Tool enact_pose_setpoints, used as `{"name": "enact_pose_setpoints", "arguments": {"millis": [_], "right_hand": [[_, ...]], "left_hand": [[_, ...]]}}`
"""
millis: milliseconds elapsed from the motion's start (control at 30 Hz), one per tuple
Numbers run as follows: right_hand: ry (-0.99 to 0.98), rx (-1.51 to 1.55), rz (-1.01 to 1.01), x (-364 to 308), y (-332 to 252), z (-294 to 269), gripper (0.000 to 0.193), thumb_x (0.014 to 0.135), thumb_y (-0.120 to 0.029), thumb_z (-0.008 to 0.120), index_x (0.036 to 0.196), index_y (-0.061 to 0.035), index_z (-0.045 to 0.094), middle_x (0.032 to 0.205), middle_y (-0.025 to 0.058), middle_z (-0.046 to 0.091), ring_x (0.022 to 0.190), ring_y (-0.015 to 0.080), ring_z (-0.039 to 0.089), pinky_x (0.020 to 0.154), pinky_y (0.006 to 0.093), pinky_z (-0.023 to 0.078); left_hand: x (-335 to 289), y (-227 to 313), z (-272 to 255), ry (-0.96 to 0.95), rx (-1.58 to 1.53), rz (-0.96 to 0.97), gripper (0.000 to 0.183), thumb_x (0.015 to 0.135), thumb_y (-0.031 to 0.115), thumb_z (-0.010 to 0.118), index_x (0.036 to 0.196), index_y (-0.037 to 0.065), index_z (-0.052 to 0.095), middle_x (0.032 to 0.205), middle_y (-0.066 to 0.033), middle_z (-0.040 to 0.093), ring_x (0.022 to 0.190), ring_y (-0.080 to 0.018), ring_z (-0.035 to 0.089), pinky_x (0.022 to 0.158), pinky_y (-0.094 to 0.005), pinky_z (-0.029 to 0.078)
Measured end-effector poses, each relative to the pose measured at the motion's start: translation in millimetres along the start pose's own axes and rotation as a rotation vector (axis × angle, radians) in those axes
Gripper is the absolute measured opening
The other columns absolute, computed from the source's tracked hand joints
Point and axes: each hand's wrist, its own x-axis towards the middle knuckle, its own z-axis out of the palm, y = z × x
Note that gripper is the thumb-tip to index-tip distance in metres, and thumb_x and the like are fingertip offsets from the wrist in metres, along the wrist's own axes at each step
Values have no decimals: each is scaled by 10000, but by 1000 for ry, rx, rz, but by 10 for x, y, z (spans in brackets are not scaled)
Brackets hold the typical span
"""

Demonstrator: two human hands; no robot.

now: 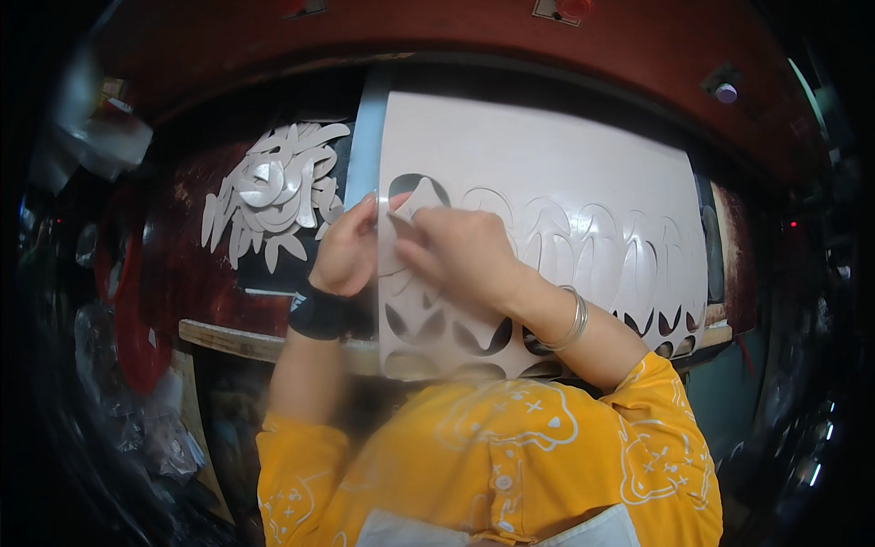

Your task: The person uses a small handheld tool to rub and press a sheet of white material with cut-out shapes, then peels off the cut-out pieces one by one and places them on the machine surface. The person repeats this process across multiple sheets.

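Note:
A large off-white sheet [565,146] with rows of curved cut lines and leaf-shaped holes lies before me. My right hand [460,251], slightly blurred, is closed on a pale cut-out piece [420,196] beside a round hole near the sheet's left edge. That piece is tilted up from the sheet. At the same edge is my left hand [344,253], its thumb side up. Something skin-coloured shows through the hole, perhaps its fingertip; the other fingers are mostly hidden by the sheet.
Many loose curved pale pieces [273,187] are heaped on the dark surface at the left. A light blue strip [365,137] runs along the sheet's left side. A wooden edge [241,339] borders the table's front. Behind stands a red panel [437,32] with knobs.

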Motion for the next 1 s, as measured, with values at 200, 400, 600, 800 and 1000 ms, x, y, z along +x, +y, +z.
{"name": "enact_pose_setpoints", "arguments": {"millis": [200,400,600,800,1000], "right_hand": [[-22,693,-515,-125,-282,-716,135,842,-200,666,815,-76,622,662,22,557,578,190,573,533,287,458],[-232,768,274,-15,23,-689,302,857,-249,642,930,43,616,748,145,651,682,239,645,637,327,503],[-187,267,322,3,73,-81,405,832,-362,671,887,28,575,666,206,629,646,396,633,590,436,510],[51,239,-52,11,-109,-99,257,777,-290,678,854,-57,601,678,112,634,611,285,638,528,363,504],[206,843,-562,-167,-705,-507,82,783,-141,619,708,-133,587,612,42,534,533,180,561,468,293,438]], "left_hand": [[91,23,-128,-93,-171,-134,492,899,87,311,1338,-123,379,1302,-201,511,1166,-268,532,1041,-390,388],[34,-36,-116,-143,-111,-126,441,939,69,462,1354,-64,391,1297,-176,517,1162,-245,540,1014,-348,430],[-53,-95,-42,-79,-99,-91,448,942,110,534,1352,-15,402,1265,-118,534,1140,-207,552,983,-338,449],[-22,-133,53,-12,-47,-47,416,954,140,506,1326,-24,416,1233,-136,547,1101,-221,576,957,-346,476],[57,-183,243,-93,-222,-77,346,974,169,454,1254,-33,473,1157,-109,567,1031,-221,576,925,-346,473]]}}
